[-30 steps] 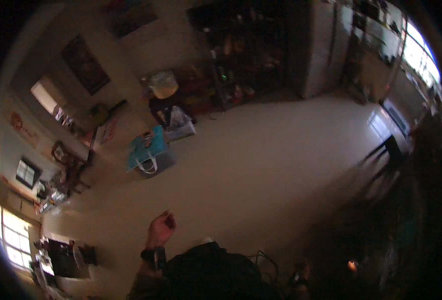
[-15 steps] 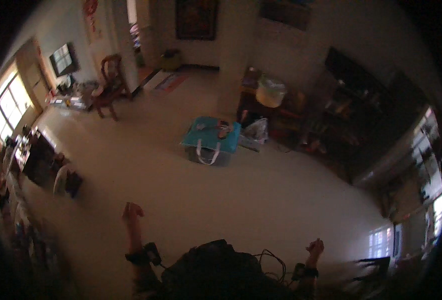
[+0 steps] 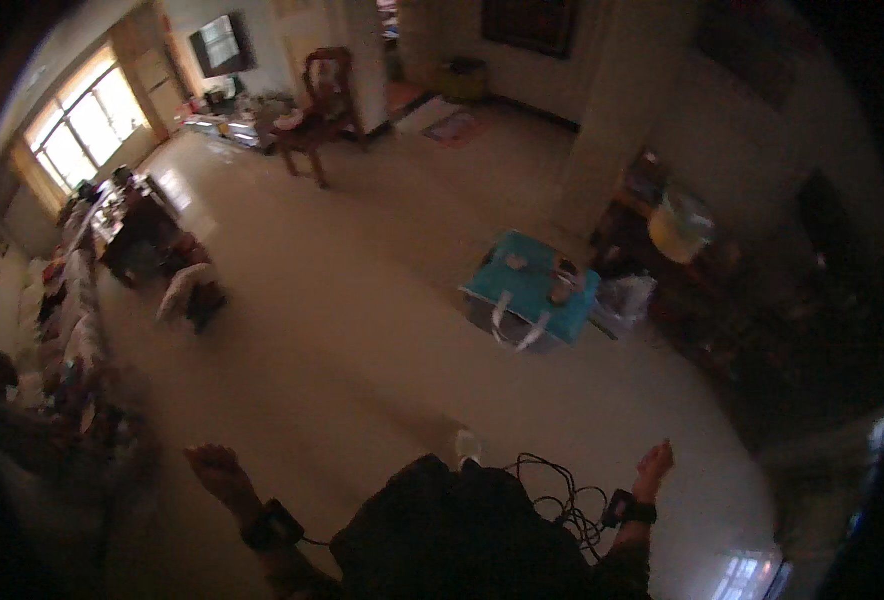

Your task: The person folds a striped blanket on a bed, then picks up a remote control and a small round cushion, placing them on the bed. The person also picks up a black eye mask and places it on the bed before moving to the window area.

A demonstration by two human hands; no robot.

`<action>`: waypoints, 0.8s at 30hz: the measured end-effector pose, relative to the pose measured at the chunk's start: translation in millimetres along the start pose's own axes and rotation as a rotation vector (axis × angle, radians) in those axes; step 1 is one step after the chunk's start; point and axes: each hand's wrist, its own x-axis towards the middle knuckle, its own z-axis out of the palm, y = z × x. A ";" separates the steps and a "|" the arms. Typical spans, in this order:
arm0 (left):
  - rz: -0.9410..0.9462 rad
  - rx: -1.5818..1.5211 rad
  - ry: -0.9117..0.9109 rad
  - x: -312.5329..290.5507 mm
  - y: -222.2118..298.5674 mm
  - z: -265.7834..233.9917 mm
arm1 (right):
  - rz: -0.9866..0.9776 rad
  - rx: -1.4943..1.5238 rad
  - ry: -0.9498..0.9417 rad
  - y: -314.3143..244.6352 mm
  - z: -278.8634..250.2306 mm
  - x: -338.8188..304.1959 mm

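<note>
My left hand (image 3: 217, 470) is held out at the lower left over the floor, its fingers curled in, with nothing visible in it. At the lower right, my right hand (image 3: 655, 462) is also raised, loosely closed and holding nothing that I can see. Each wrist wears a dark strap with a small box. Nearest in front is a turquoise bag (image 3: 534, 285) with white handles, standing on the floor well beyond both hands. On its top lies a small brown and pale item (image 3: 565, 280), too blurred to name.
Black cables (image 3: 567, 495) loop beside my right arm. Behind the bag are a clear plastic bag (image 3: 624, 302) and a yellowish tub (image 3: 680, 228) on dark furniture. A wooden chair (image 3: 330, 95) stands far off; a sofa (image 3: 82, 320) and low table (image 3: 142, 225) line the left.
My view has swung left, so the turquoise bag appears farther right and nearer. My left hand has moved outward to the left. A pale shoe now shows in front of my body.
</note>
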 end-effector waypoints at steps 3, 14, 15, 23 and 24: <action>0.018 -0.073 0.074 29.2 27.0 28.6 | -0.052 -0.174 -0.070 10.6 114.3 51.1; -0.004 -0.272 0.274 227.4 -14.0 161.9 | -0.410 -0.048 -0.700 -88.9 512.2 92.9; 0.011 -0.280 0.292 250.4 -23.6 170.6 | -0.456 -0.035 -0.693 -101.0 533.1 92.2; -0.196 -0.708 0.104 491.9 -167.3 342.3 | -0.370 0.045 -0.375 -192.4 676.6 90.0; -0.319 -0.759 0.003 517.3 -190.8 372.5 | -0.516 -0.044 -0.414 -204.5 702.3 94.3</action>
